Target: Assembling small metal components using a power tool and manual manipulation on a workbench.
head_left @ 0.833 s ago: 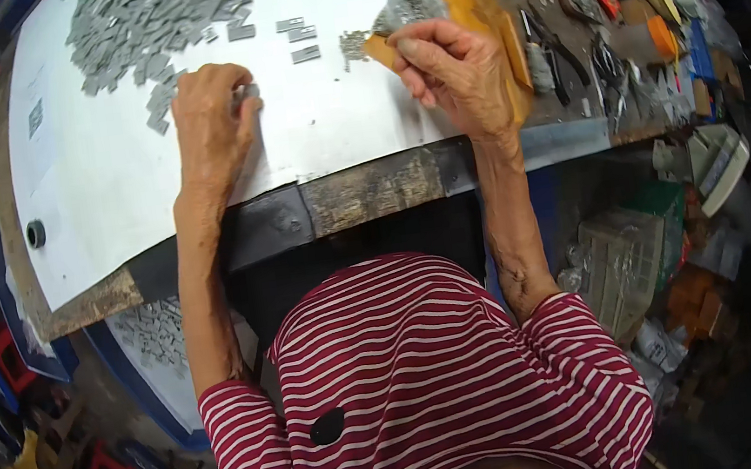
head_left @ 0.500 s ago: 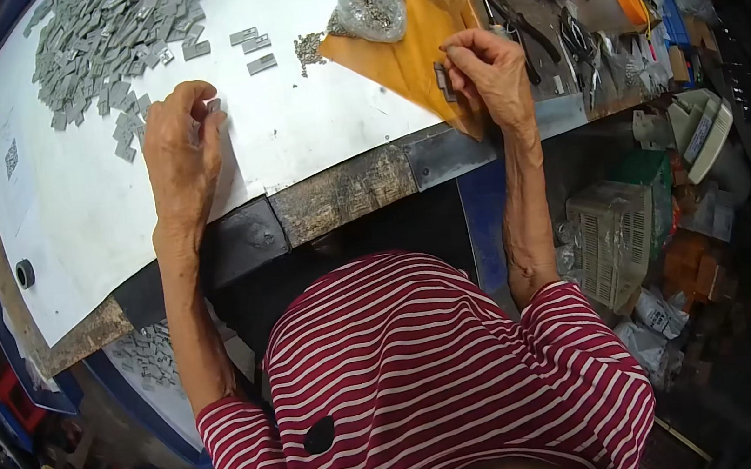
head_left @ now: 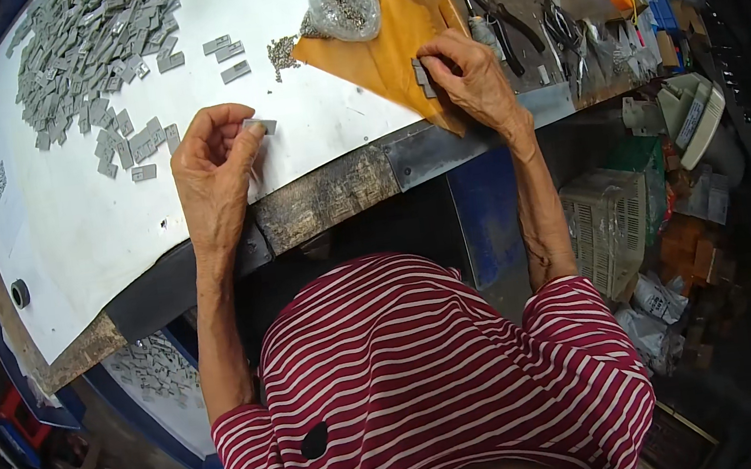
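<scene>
My left hand (head_left: 220, 174) pinches a small flat grey rectangular piece (head_left: 261, 126) between thumb and forefinger, held just above the white sheet. My right hand (head_left: 471, 80) is closed at the near end of the orange-yellow sheet (head_left: 407, 29), against dark grey pieces (head_left: 423, 79) that stick out left of its fingers. How the other fingers sit on them is hidden. A large heap of similar grey pieces (head_left: 95, 53) spreads at the far left. A few lie apart at mid-table, such as one grey piece (head_left: 235, 72). Beside them is a pile of tiny metal parts (head_left: 282, 54).
A clear plastic bag of tiny metal parts (head_left: 343, 9) rests on the orange-yellow sheet. Pliers (head_left: 514, 25) and other tools crowd the right of the bench. A dark ring (head_left: 20, 294) lies at the left edge. Below stands a blue tray of grey pieces (head_left: 164, 382).
My left hand has moved right, away from the heap, and the grey piece in its pinch now shows plainly. My right hand's fingers have come down against the dark grey pieces. The view has shifted slightly.
</scene>
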The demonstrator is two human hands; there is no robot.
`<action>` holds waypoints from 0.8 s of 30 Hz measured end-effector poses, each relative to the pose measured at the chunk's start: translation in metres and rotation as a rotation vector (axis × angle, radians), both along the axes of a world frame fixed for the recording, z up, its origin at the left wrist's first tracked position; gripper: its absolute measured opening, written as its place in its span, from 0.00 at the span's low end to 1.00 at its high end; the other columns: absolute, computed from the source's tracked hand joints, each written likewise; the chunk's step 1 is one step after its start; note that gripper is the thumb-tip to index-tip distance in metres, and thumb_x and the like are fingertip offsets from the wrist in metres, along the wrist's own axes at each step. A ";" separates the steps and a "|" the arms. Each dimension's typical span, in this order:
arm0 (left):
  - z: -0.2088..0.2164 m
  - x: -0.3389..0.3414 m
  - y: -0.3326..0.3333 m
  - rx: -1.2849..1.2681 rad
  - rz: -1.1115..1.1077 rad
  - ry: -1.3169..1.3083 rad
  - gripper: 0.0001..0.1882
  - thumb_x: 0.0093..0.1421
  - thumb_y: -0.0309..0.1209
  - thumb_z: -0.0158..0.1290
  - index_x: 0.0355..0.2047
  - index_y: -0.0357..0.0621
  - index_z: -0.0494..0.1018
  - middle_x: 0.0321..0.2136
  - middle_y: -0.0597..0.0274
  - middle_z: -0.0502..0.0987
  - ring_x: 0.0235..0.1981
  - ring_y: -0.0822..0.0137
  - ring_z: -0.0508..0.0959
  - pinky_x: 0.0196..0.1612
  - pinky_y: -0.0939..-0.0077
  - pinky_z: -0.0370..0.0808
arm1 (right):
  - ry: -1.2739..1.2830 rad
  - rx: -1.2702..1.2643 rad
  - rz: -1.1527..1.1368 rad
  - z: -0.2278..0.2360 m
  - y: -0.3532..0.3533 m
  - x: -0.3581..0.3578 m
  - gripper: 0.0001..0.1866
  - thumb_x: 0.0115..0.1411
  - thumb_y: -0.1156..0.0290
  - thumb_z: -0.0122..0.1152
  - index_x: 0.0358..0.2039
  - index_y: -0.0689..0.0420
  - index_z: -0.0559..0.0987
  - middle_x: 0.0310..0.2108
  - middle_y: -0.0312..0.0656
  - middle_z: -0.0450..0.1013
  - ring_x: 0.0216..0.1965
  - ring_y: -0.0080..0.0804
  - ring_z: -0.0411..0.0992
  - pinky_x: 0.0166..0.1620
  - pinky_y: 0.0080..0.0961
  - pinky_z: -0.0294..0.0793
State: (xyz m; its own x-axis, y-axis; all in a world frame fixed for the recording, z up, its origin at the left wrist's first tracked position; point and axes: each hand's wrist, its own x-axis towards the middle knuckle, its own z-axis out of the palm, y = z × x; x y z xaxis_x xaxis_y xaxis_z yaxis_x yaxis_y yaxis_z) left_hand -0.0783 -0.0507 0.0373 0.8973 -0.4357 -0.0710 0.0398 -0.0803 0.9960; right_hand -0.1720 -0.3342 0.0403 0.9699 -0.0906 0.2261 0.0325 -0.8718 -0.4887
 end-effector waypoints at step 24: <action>-0.006 -0.001 0.000 0.007 -0.021 0.020 0.08 0.52 0.25 0.56 0.33 0.37 0.73 0.23 0.70 0.71 0.24 0.82 0.68 0.29 0.90 0.67 | -0.063 -0.302 0.160 -0.003 0.001 0.007 0.06 0.46 0.81 0.54 0.26 0.63 0.68 0.23 0.47 0.65 0.23 0.48 0.69 0.25 0.35 0.70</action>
State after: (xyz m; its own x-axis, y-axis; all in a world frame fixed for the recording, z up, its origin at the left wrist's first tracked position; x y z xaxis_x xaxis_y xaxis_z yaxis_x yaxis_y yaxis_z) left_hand -0.0789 -0.0511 0.0317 0.8865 -0.4534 -0.0924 0.0583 -0.0886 0.9944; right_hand -0.1649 -0.3336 0.0372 0.9496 0.1412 0.2798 0.2022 -0.9582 -0.2025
